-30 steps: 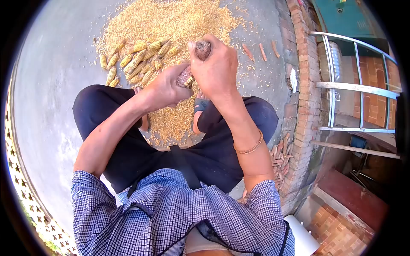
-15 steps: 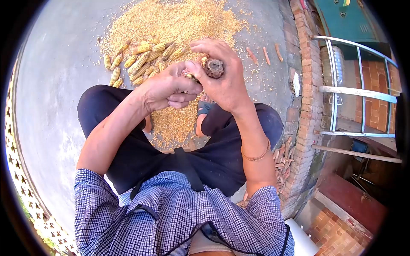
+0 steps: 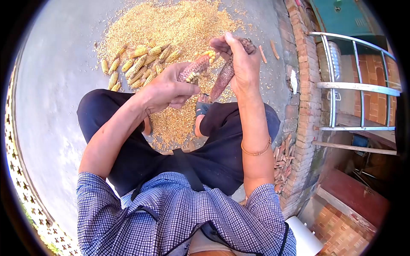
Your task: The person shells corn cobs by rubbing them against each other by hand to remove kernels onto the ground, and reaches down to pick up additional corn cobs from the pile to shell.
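My left hand [image 3: 166, 87] is wrapped round a mostly shelled corn cob [image 3: 196, 69], its reddish core bare except for some yellow kernels at the tip and along the lower side. Opposite it, my right hand [image 3: 247, 68] grips a bare corn cob [image 3: 223, 80]. That cob slants down toward my foot, its dark rough end showing above the fingers. The two cobs are close together at the tips; whether they touch I cannot tell. Below both hands, loose kernels [image 3: 171, 126] cover the floor between my feet.
A broad heap of kernels [image 3: 171, 23] spreads ahead on the grey floor. Several yellow ears of corn [image 3: 136, 68] lie at its near left edge. Stripped cobs [image 3: 282, 166] are piled to my right by a brick edge [image 3: 311, 85], near a metal railing [image 3: 358, 87].
My hands have drawn apart, the right one moving right and turning so its cob shows lengthwise. The left hand's cob, mostly hidden before, is now exposed.
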Available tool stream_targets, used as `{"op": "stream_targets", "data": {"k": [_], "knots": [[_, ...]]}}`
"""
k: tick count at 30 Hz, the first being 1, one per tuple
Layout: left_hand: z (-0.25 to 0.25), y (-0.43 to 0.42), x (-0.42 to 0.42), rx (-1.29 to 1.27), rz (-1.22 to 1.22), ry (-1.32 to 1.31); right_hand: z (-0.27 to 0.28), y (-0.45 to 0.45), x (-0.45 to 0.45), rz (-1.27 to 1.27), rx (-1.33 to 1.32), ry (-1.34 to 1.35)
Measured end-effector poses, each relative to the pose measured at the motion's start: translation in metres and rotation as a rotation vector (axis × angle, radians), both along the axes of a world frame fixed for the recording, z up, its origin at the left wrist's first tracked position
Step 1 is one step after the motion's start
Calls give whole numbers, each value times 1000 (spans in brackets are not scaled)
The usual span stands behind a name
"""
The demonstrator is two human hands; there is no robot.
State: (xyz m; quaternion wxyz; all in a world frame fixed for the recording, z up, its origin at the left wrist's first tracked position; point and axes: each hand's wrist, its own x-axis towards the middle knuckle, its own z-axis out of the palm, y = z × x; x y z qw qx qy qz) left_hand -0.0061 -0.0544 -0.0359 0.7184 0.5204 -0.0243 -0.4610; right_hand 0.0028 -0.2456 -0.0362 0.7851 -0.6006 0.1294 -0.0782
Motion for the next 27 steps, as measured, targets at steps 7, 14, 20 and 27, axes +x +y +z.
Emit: {"op": "stream_targets", "data": {"k": [7,14,20,27], "knots": [[4,0,3,201,6,-354,15,12,-18,170,-361,15],[8,8,2,156,-71,-245,-3,29,-15,79,-893,-482],[-23,4,-3,502,-52,-1012,5,32,-19,32,-1098,-196],[-29,1,0,767,-125,-1364,-4,21,-9,32,-889,61]]}}
